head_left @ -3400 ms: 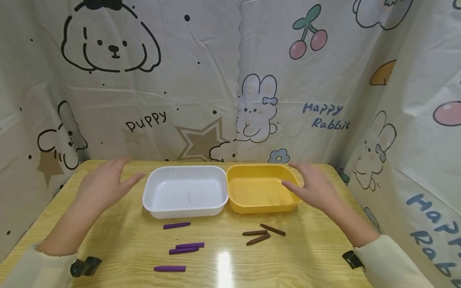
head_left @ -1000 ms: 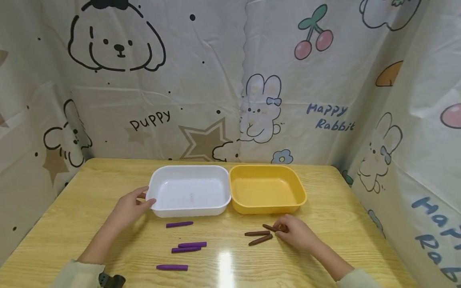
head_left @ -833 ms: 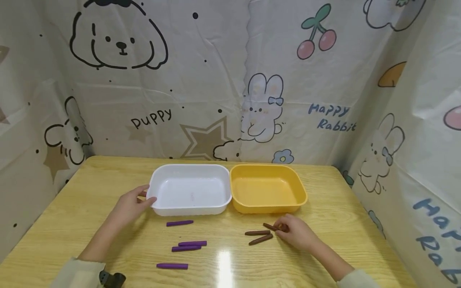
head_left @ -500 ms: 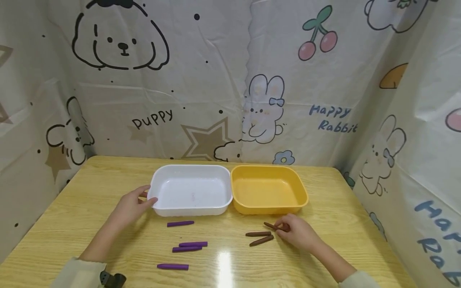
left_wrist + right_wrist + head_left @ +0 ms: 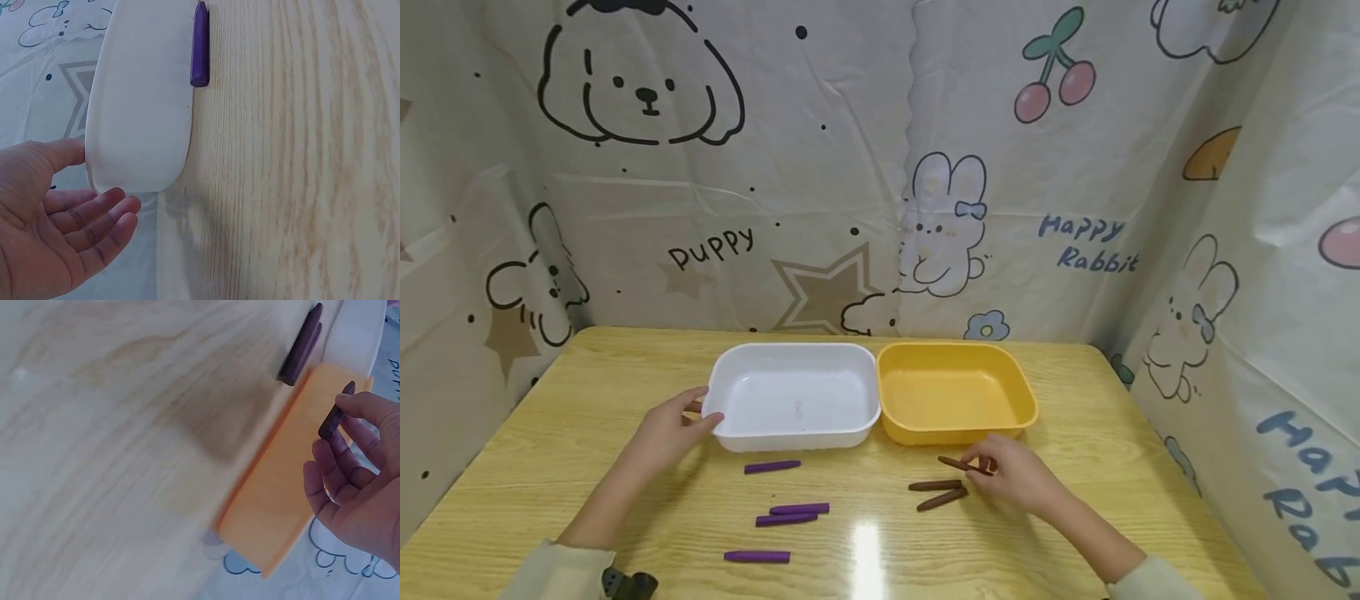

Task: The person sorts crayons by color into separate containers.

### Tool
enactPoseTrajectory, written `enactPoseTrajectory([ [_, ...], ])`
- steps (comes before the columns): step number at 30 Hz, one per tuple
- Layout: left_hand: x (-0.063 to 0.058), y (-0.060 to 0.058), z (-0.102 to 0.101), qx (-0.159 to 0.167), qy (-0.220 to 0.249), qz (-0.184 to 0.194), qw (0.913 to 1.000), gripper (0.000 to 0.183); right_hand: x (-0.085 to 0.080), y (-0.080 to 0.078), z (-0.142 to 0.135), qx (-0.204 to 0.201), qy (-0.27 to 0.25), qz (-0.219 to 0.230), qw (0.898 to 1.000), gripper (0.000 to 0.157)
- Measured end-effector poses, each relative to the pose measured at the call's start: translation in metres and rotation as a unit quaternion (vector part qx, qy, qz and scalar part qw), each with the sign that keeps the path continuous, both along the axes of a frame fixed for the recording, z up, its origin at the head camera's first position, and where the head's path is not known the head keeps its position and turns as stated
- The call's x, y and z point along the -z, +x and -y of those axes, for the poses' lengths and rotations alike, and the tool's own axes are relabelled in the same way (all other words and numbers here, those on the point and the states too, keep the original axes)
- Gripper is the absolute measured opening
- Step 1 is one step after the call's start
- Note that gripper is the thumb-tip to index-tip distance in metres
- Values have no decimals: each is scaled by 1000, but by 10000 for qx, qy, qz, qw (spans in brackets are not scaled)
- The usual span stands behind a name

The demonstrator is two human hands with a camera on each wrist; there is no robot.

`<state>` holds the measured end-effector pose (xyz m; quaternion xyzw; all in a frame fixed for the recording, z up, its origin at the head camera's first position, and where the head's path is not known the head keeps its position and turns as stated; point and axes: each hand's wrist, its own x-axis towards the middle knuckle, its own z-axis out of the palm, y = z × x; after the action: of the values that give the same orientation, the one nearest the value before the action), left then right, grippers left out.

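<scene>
My left hand (image 5: 673,429) grips the left end of a white plastic tray (image 5: 722,417), thumb at the rim and fingers by the end wall. My right hand (image 5: 1011,475) pinches a brown crayon (image 5: 329,426) between thumb and fingers, close in front of a yellow plastic tray (image 5: 910,434). The other fingers are loosely bent in the right wrist view. Two more brown crayons lie on the table just left of this hand, one being the upper crayon (image 5: 934,486) and the other the slanted crayon (image 5: 942,500).
Several purple crayons (image 5: 757,557) lie on the wooden table (image 5: 647,533) in front of the white tray. Both trays stand side by side, with bare insides. A printed cloth (image 5: 820,183) hangs behind the table and along both sides.
From open and raised, both hands came down: the left to the white tray's end, the right to a brown crayon. Just now the right hand has lifted that crayon slightly towards the yellow tray.
</scene>
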<state>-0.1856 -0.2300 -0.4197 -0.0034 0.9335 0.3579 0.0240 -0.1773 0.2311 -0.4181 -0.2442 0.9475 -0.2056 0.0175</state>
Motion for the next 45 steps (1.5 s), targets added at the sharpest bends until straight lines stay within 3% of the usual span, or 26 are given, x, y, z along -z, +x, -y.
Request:
enactPoseTrajectory([
  [9,-2,1,-1,-47,-36,35,10000,67,-17,-3,13,-324,-130,-115,9993,11],
  [15,0,1,-1,-80,-17,54,10000,68,-23,-7,23,-358,-60,-361,9987,10],
  [28,1,0,-1,-83,41,110,9999,70,-43,-21,44,-346,-33,-332,9988,11],
  [36,1,1,-1,-109,64,107,9999,71,-43,-32,49,-456,-91,-371,9982,10],
  [45,2,1,-1,-104,136,114,9998,72,-40,-39,60,-332,-213,-78,9992,11],
])
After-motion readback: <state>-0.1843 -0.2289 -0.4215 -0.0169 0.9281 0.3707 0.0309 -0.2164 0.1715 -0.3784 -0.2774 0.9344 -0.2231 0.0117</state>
